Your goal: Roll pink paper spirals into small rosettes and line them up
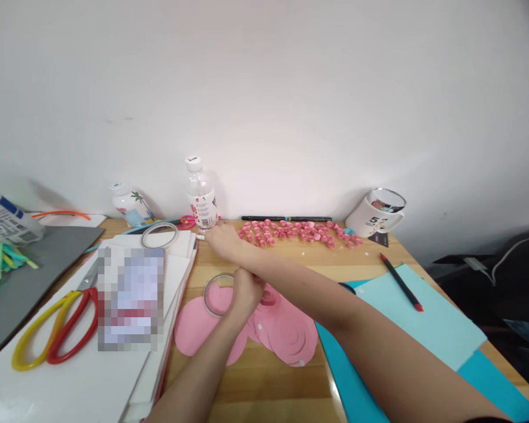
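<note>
My right hand (223, 239) reaches across my left arm to the base of a clear plastic bottle (200, 194). Its fingers are curled, with a small white bit showing beside them; what they hold is hidden. Below it, my left hand (248, 288) is closed over the pink paper, its fingertips partly covered by my right forearm. A curled pink paper piece (268, 295) shows just right of it. Round pink paper cutouts (288, 332) lie overlapping under the hands. A roll of clear tape (206, 296) rests on them, touching or close to my left hand.
Many small pink paper rolls (286, 231) line the wall beside a black pen (286, 219). Scissors (73, 323) lie on white paper at left, near another tape roll (160, 235). At right are a tipped mug (372, 217), blue sheets (405, 317) and a black-red pencil (401, 282).
</note>
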Demonstrator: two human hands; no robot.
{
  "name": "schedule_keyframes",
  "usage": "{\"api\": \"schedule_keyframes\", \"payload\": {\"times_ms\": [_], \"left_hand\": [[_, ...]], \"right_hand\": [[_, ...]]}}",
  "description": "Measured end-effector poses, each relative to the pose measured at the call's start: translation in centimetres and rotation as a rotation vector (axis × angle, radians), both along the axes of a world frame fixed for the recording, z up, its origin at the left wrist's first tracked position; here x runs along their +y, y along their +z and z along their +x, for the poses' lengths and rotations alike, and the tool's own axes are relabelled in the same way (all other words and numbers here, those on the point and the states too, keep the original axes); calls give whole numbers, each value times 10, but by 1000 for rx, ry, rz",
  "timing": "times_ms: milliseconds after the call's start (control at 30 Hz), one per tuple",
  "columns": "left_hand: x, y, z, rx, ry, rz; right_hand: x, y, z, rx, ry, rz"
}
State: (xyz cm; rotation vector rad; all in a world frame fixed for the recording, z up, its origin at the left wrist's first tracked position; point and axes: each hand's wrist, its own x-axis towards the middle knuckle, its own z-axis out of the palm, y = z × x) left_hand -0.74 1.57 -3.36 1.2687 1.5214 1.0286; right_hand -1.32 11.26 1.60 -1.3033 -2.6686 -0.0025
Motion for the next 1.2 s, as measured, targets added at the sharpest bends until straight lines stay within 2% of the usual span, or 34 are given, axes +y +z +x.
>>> {"api": "schedule_keyframes", "payload": {"times_ms": [133,267,433,567,933,1200], "left_hand": [[4,7,-1,16,49,20],[3,15,-3,5,42,32],[-3,17,-3,-23,-6,15],[-5,15,-1,-37,-38,25],[-3,20,-1,-82,-29,-8],[-8,24,-2,-102,-84,-52]], "right_hand": [[0,-1,-7,-63,79,34],[2,2,-7,-92,103,41],[2,11,1,-87,59,30],[-2,7,10,-61,9,-5],[-9,10,14,23,-95,-82],[-5,7,11,29,-63,-238]]}}
